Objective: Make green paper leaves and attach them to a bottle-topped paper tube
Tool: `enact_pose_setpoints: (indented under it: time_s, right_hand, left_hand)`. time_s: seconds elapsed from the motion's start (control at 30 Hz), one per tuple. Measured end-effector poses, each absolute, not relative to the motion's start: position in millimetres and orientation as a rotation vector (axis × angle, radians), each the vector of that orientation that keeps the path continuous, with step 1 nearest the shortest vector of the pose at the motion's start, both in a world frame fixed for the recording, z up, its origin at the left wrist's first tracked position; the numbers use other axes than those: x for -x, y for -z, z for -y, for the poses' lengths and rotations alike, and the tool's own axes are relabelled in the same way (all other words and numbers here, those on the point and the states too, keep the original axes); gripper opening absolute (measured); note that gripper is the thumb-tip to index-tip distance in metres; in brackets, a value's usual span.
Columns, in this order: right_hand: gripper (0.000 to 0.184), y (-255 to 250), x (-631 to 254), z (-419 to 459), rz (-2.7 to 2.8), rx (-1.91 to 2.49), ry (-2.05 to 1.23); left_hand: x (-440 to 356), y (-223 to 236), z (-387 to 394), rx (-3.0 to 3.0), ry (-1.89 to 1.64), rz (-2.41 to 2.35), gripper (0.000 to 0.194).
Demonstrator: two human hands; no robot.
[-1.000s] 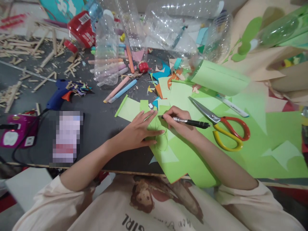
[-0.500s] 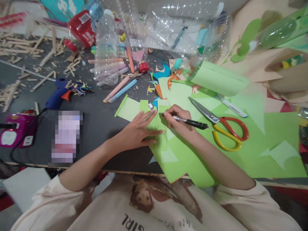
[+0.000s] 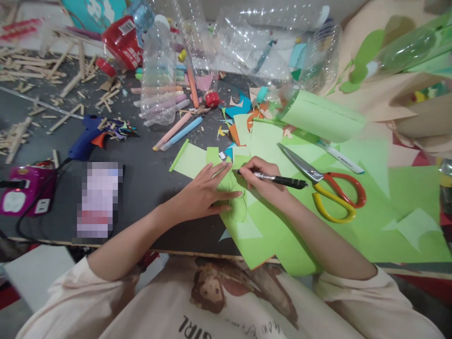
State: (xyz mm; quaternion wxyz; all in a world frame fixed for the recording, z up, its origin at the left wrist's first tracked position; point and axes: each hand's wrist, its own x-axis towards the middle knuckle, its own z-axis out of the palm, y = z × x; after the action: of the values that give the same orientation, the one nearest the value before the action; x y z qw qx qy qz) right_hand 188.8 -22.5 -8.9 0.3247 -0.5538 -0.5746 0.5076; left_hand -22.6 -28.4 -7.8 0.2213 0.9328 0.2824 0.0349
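Observation:
My left hand (image 3: 205, 192) lies flat with fingers spread on a green paper sheet (image 3: 261, 235), pinning it to the dark table (image 3: 148, 174). My right hand (image 3: 263, 176) is closed round a black pen (image 3: 282, 179), whose tip touches the paper just beyond my left fingertips. A curved pen outline (image 3: 237, 209) shows on the green sheet below my left fingers. Red and yellow scissors (image 3: 326, 183) rest on the paper to the right of the pen.
A blue glue gun (image 3: 84, 141), a purple device (image 3: 24, 188), clear plastic bottles (image 3: 158, 70), coloured chalk sticks (image 3: 178, 132), wooden sticks (image 3: 42, 75) and paper scraps crowd the back and left. A white marker (image 3: 341, 157) lies beyond the scissors. A rolled green sheet (image 3: 321, 115) sits at the right.
The pen tip has shifted slightly on the green paper, up-left and then back. My left hand has stayed flat in place.

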Motion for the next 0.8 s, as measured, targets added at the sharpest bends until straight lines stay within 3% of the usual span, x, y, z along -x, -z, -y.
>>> enact_pose_setpoints:
  time_s: [0.23,0.33,0.8]
  right_hand:
    - [0.028,12.3,-195.0,21.9,1.313,1.392,-1.391]
    - [0.022,11.7,-197.4,22.1,1.260,1.385,-1.372]
    - [0.032,7.2,-203.2,22.8,1.628,1.458,-1.231]
  left_hand:
    - [23.0,8.5,29.0,-2.622,-0.115,-0.789,0.041]
    - [23.8,6.4,29.9,-2.691,-0.118,-0.793,0.041]
    - [26.9,7.8,28.8,-2.731,-0.092,-0.769,0.040]
